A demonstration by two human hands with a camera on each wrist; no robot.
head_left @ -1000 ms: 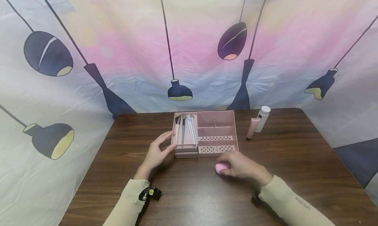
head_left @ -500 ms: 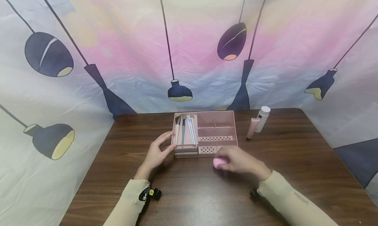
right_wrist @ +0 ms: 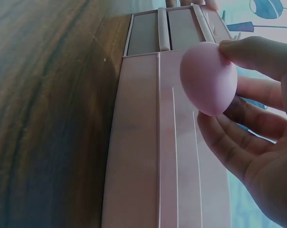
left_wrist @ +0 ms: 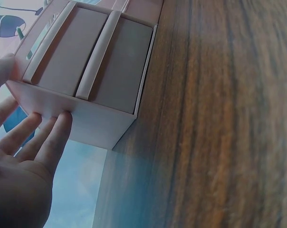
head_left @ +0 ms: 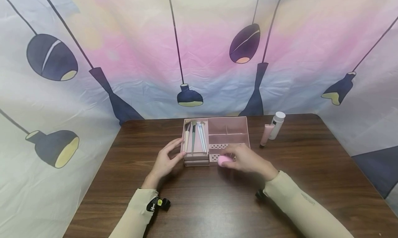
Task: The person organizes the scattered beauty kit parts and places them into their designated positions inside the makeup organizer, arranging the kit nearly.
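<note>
My right hand (head_left: 250, 161) pinches a pink egg-shaped makeup sponge (head_left: 224, 160) between thumb and fingers, over the front right compartments of a pink cosmetics organizer (head_left: 228, 138). The right wrist view shows the sponge (right_wrist: 205, 78) raised above the organizer's front wall, thumb on one side and fingertips on the other. My left hand (head_left: 163, 162) touches the organizer's left side with extended fingers, the thumb near its front corner. Two drawers (left_wrist: 119, 66) fill the organizer's left front in the left wrist view. Several makeup brushes (head_left: 193, 137) lie in the tray on top of them.
To the right of the organizer, a pink squeeze tube (head_left: 265, 135) stands cap down beside a white bottle (head_left: 278, 123). Everything rests on a dark wooden table (head_left: 199, 203). Behind it hangs a cloth printed with lamps (head_left: 189, 95).
My right hand has carried the sponge forward and slightly left, from just in front of the organizer to over its front compartments. The left hand has stayed at the organizer's side.
</note>
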